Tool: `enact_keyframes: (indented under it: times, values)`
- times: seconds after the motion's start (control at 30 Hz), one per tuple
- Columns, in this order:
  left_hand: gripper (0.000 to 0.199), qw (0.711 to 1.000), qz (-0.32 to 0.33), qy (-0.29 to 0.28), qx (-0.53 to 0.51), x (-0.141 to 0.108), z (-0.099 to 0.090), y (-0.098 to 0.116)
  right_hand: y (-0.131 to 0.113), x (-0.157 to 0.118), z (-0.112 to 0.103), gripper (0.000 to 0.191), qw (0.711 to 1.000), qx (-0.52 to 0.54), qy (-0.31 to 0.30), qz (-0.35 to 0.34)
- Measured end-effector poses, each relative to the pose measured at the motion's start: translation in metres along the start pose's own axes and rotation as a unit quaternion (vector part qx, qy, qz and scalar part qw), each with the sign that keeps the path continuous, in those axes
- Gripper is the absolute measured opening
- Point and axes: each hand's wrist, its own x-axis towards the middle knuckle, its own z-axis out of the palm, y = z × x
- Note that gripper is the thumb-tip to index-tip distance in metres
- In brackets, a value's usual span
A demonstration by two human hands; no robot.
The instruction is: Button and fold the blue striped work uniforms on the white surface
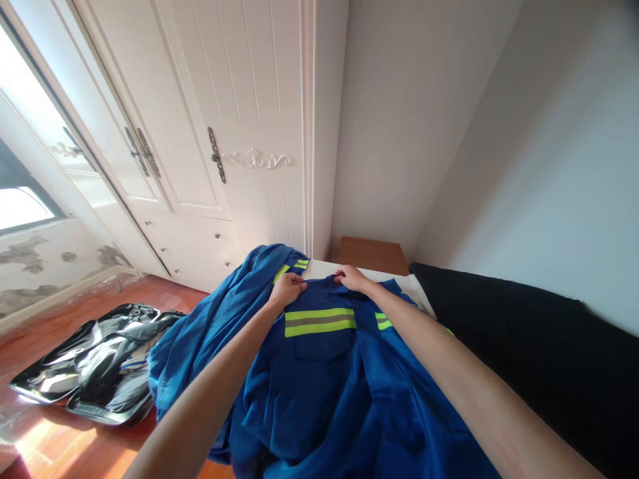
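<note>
A blue work jacket (324, 372) with yellow-green and grey reflective bands lies spread in front of me, its collar end away from me. My left hand (288, 290) pinches the cloth at the left shoulder, beside the reflective band. At the collar, my right hand (351, 277) has its fingers closed on the edge. More blue cloth, with a reflective strip (281, 273), bunches on the left past my left hand. The jacket's lower part falls in loose folds toward me.
An open black suitcase (94, 366) full of clothes lies on the reddish floor (30, 313) at left. A white wardrobe (259, 86) stands ahead. Behind the pale surface is a brown wooden top (372, 254). Black fabric (524, 346) covers the right side by the wall.
</note>
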Motion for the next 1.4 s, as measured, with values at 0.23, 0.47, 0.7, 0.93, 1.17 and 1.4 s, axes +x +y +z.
enact_keyframes:
  times: [0.23, 0.47, 0.7, 0.93, 1.17, 1.4]
  values:
    - [0.028, 0.998, -0.002, 0.024, 0.057, -0.013, -0.007, 0.001, -0.004, -0.004, -0.003, 0.016, 1.000, 0.010, 0.018, 0.016]
    - [0.027, 0.997, -0.037, -0.065, -0.015, -0.015, -0.029, 0.012, 0.005, -0.030, -0.053, 0.019, 0.998, -0.038, 0.036, 0.040]
    - [0.030, 0.996, -0.025, -0.080, -0.023, -0.054, -0.075, 0.007, 0.023, -0.142, -0.123, 0.038, 0.994, -0.075, 0.056, 0.064]
    - [0.040, 0.980, 0.067, -0.029, 0.185, -0.119, -0.124, -0.044, 0.025, -0.318, -0.154, 0.058, 0.987, 0.045, 0.039, 0.149]
    - [0.065, 0.950, 0.169, -0.042, 0.260, -0.164, -0.099, -0.043, -0.010, -0.406, -0.117, 0.048, 0.953, 0.168, -0.072, 0.243]
    - [0.052, 0.973, 0.055, -0.082, 0.208, -0.149, -0.080, -0.031, -0.024, -0.437, -0.059, 0.022, 0.892, 0.165, -0.191, 0.374]
